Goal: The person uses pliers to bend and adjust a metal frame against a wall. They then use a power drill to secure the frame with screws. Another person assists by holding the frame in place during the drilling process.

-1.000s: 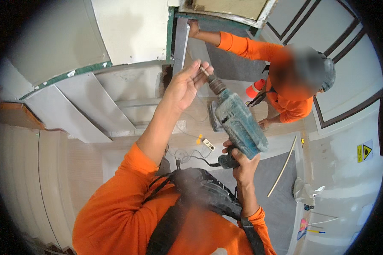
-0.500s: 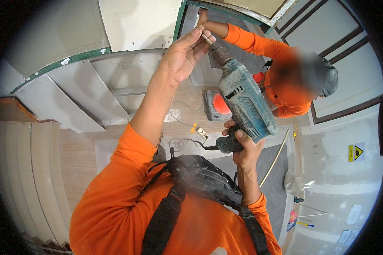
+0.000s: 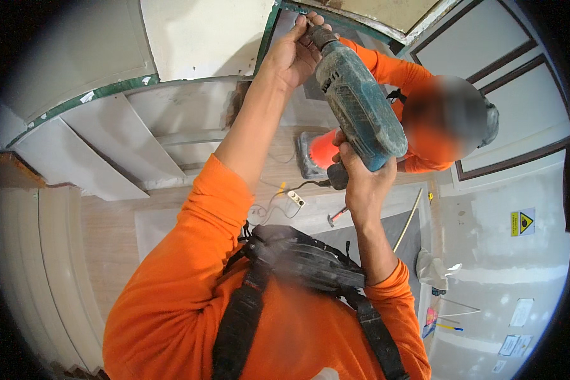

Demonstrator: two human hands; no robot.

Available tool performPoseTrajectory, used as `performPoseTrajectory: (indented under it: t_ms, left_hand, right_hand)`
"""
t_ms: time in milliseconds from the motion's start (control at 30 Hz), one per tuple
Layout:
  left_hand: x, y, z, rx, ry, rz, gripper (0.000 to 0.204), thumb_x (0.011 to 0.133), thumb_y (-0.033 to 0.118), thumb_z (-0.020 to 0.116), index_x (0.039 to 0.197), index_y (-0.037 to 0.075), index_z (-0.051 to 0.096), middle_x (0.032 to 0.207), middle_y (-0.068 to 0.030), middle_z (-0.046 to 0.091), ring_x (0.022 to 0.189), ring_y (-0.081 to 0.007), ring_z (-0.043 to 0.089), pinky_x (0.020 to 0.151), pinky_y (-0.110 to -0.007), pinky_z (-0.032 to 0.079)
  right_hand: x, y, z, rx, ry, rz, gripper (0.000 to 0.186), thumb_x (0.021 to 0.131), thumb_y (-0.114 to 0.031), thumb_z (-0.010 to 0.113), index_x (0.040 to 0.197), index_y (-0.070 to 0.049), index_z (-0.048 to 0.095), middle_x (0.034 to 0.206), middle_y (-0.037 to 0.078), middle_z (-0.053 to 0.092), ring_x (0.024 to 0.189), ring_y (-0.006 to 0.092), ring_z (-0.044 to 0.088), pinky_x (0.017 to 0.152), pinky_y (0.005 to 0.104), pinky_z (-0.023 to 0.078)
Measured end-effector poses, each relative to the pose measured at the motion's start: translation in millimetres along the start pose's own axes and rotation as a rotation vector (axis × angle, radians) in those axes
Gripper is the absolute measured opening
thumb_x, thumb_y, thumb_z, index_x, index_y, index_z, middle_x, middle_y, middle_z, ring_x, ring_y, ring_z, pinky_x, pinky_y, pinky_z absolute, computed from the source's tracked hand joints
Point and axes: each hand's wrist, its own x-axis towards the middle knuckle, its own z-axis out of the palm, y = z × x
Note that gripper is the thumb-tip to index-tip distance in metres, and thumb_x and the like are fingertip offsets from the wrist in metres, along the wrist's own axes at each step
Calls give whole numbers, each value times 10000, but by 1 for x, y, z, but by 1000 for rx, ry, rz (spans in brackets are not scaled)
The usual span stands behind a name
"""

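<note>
A dusty blue-green power drill [image 3: 361, 104] slants upward in front of me, its chuck [image 3: 323, 38] toward the far doorway. My right hand [image 3: 366, 183] is wrapped round its rear handle, with the black cord running off to the left. At the front, my left hand [image 3: 292, 57] reaches past the chuck, the thumb and fingers closed about the drill bit [image 3: 310, 22]. The bit's tip lies close to the green door frame [image 3: 267, 39]; whether it touches anything there cannot be made out.
A co-worker in an orange sleeve [image 3: 418, 73] and cap stands right beside the drill. On the floor are an orange cone [image 3: 323, 149], a white power strip [image 3: 296, 199] with loose cable and a hammer [image 3: 337, 216]. Pale panels [image 3: 98, 155] lean at left; a long thin strip [image 3: 408, 218] lies at right.
Both hands and the drill have moved up and away from me, toward the door frame. The co-worker's forearm is now largely hidden behind the drill. A hammer has come into view.
</note>
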Motion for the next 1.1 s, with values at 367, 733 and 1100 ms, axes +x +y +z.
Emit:
performPoseTrajectory:
  t_ms: [367, 733, 1100]
  left_hand:
    - [28, 0, -24, -33, 38, -6, 268, 966, 288, 621, 1043, 32, 646, 1038, -135, 685, 1050, -327, 639, 998, -480, 510]
    - [37, -6, -37, 76, 138, 83, 368, 1000, 370, 559, 1155, 41, 618, 1143, -137, 661, 1109, -305, 615, 1040, -465, 467]
    - [7, -32, -21, -89, 310, 348, 755, 918, 533, 625, 1359, -48, 432, 1222, -140, 545, 1128, -241, 535, 1005, -385, 452]
  right_hand:
    - [27, 10, 10, 192, -38, 58, 284, 863, 2, 685, 1129, 17, 586, 942, 71, 691, 782, 122, 624, 701, 259, 502]
    - [37, 15, 14, 236, -20, 124, 257, 864, -17, 684, 1104, 25, 602, 935, 72, 686, 756, 121, 623, 669, 263, 511]
    - [41, 13, 8, -32, -17, 134, 247, 840, -23, 721, 1068, 24, 638, 977, 64, 702, 895, 130, 647, 823, 270, 496]
